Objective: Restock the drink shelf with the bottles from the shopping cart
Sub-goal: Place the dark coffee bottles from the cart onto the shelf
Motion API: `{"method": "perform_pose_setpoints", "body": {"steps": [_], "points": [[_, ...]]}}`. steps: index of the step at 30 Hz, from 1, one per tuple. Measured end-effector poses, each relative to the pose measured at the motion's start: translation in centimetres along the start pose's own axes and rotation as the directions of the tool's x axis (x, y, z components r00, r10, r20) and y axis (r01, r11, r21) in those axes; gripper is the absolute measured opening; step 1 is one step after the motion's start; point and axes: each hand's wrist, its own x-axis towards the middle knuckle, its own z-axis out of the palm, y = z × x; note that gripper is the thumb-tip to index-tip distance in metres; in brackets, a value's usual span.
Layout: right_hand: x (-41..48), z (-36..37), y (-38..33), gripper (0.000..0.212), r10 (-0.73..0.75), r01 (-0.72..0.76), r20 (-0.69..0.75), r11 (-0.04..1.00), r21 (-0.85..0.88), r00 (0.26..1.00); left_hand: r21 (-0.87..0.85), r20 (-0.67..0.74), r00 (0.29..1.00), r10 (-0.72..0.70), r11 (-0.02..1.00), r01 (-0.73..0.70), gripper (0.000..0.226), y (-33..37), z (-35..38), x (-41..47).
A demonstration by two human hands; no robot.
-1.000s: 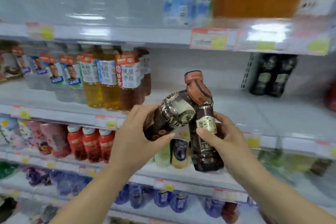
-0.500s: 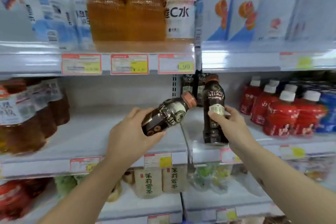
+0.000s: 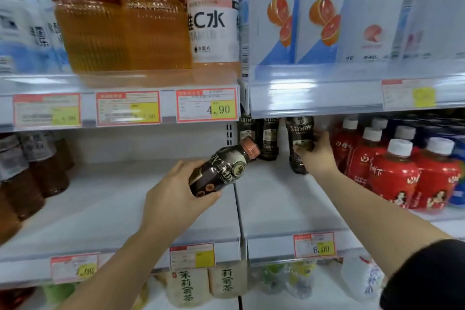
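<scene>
Right now my right hand (image 3: 315,156) is wrapped round the middle of an upright bottle (image 3: 299,133), fingers curled on its label, holding it far back in the right bay of the shelf (image 3: 289,209). Its base is down at the board, though I cannot tell whether it has landed. My left hand (image 3: 173,194) grips a tilted bottle (image 3: 221,168) by its lower end, cap pointing up and to the right, in the air over the seam between the two bays. Just beyond that cap stand two back bottles (image 3: 269,138) of the same coffee, and close on the right of my right hand is a block of red bottles (image 3: 392,173). The cart is out of view. What worries me is that cap: it is so near the back bottles that a careless swing to stand the tilted bottle up could tip them. My hold on it is low, so it could pivot out of my fingers. The upright bottle's top is hidden behind the rail (image 3: 314,98) above, and lifting it could catch there. Drawing my right hand out wide could nudge the red bottles.
</scene>
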Motion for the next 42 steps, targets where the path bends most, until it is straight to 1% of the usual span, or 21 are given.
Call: {"method": "perform_pose_setpoints", "body": {"steps": [5,7,8,10,11,13,15,19,27,29,33,34,35,36,37,38,39,40,41,42], "points": [[2.6,1.2,2.1,0.047,-0.003,0.003,-0.049,1.000,0.001,0.999,-0.011,-0.017,0.999,-0.035,0.999,0.034,0.055,-0.6,0.7,0.6],[3.4,1.4,2.7,0.053,-0.007,0.006,-0.017,1.000,-0.030,1.000,-0.002,-0.021,0.999,-0.048,0.999,0.048,0.055,-0.6,0.8,0.9],[3.9,1.3,3.1,0.059,-0.005,0.007,0.018,0.995,-0.103,1.000,0.001,-0.019,0.998,-0.055,0.999,0.055,0.055,-0.6,0.9,1.0],[4.8,1.2,4.1,0.064,0.029,0.001,0.085,0.945,-0.326,0.996,0.004,-0.009,0.998,-0.063,0.998,0.063,0.054,-0.5,1.0,1.3],[5.2,1.1,4.5,0.064,0.056,-0.012,0.102,0.919,-0.393,0.993,0.004,-0.004,0.998,-0.069,0.998,0.069,0.054,-0.5,1.1,1.3],[5.9,1.3,4.9,0.060,0.078,-0.024,0.103,0.896,-0.442,0.992,0.000,-0.004,0.997,-0.074,0.997,0.074,0.054,-0.6,1.2,1.4],[6.6,1.7,4.8,0.058,0.078,-0.037,0.073,0.893,-0.449,0.994,0.004,-0.003,0.997,-0.074,0.997,0.074,0.053,-0.6,1.3,1.7],[7.0,2.7,4.5,0.054,0.067,-0.058,0.010,0.913,-0.403,0.998,-0.015,-0.016,0.995,-0.094,0.996,0.093,0.053,-0.8,1.3,2.0],[7.7,3.7,4.7,0.056,0.036,-0.041,-0.019,0.907,-0.419,0.999,-0.044,-0.051,0.994,-0.096,0.995,0.094,0.051,-1.3,1.6,2.1],[7.6,3.7,4.6,0.057,0.050,-0.050,-0.010,0.913,-0.406,0.999,-0.049,-0.054,0.994,-0.093,0.995,0.090,0.051,-1.3,1.6,2.0],[6.3,3.0,3.5,0.074,0.127,-0.089,0.063,0.906,-0.414,0.990,-0.058,-0.050,0.996,-0.076,0.996,0.073,0.053,-1.2,1.7,2.0],[5.6,2.8,3.0,0.074,0.127,-0.087,0.070,0.907,-0.411,0.989,-0.067,-0.044,0.997,-0.070,0.996,0.067,0.053,-1.1,1.8,2.0],[4.7,2.5,2.3,0.069,0.111,-0.075,0.072,0.922,-0.380,0.991,-0.079,-0.040,0.997,-0.063,0.995,0.060,0.053,-0.9,1.9,2.0],[3.5,2.2,1.5,0.062,0.094,-0.063,0.084,0.948,-0.312,0.992,-0.096,-0.034,0.998,-0.060,0.994,0.056,0.053,-0.6,2.2,2.0],[2.1,1.7,0.7,0.055,0.095,-0.070,0.116,0.977,-0.201,0.989,-0.120,-0.028,0.998,-0.055,0.991,0.051,0.052,-0.2,2.5,2.0],[0.5,1.3,-0.3,0.050,0.110,-0.097,0.180,0.992,-0.076,0.978,-0.155,-0.019,0.998,-0.055,0.987,0.051,0.052,0.2,2.9,2.1],[-1.4,0.8,-1.3,0.046,0.131,-0.146,0.284,0.989,0.032,0.950,-0.204,-0.009,0.998,-0.058,0.977,0.055,0.050,0.8,3.3,2.1],[-3.3,0.3,-2.3,0.043,0.138,-0.205,0.410,0.971,0.123,0.901,-0.264,0.002,0.998,-0.062,0.963,0.060,0.048,1.5,3.7,2.2],[-5.0,-0.1,-3.1,0.043,0.129,-0.248,0.512,0.954,0.171,0.849,-0.324,0.010,0.998,-0.063,0.944,0.063,0.048,2.4,4.1,2.2],[-6.3,-0.4,-3.8,0.050,0.116,-0.273,0.570,0.941,0.198,0.814,-0.374,0.019,0.998,-0.059,0.925,0.062,0.049,3.3,4.5,2.2]]}}
